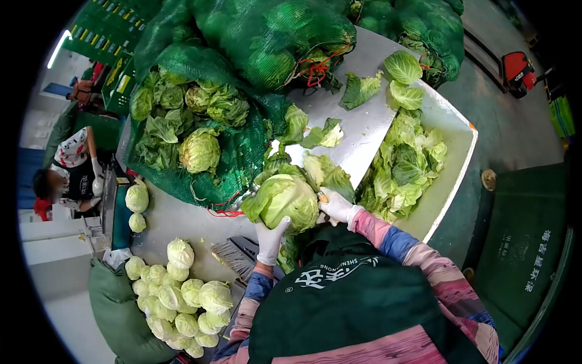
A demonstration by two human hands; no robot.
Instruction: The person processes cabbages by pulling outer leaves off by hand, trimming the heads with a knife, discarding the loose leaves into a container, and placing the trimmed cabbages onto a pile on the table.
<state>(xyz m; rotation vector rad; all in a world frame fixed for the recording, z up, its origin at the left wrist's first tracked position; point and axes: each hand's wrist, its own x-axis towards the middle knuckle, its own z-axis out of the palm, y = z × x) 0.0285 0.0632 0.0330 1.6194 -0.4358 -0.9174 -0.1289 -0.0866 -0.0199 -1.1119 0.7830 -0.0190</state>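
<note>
My left hand (pixel 271 239), in a white glove, is closed on the lower left side of a pale green cabbage (pixel 290 201). My gloved right hand (pixel 338 205) is at the cabbage's right side, its fingers closed around a small tool with an orange-brown handle (pixel 323 196); its other end is hidden. Loose outer leaves (pixel 337 181) lie just beyond the cabbage on the metal table (pixel 371 115). To the left, an opened green mesh sack (pixel 233 164) spreads over the table with untrimmed cabbages (pixel 200 150) in it.
A white bin (pixel 453 164) full of leaves stands right of the table. Full mesh sacks (pixel 267 36) line the far side. Several trimmed cabbages (pixel 176 297) are piled at lower left, near a brush (pixel 233 258). A co-worker (pixel 76 164) is at far left, a green container (pixel 515 242) at right.
</note>
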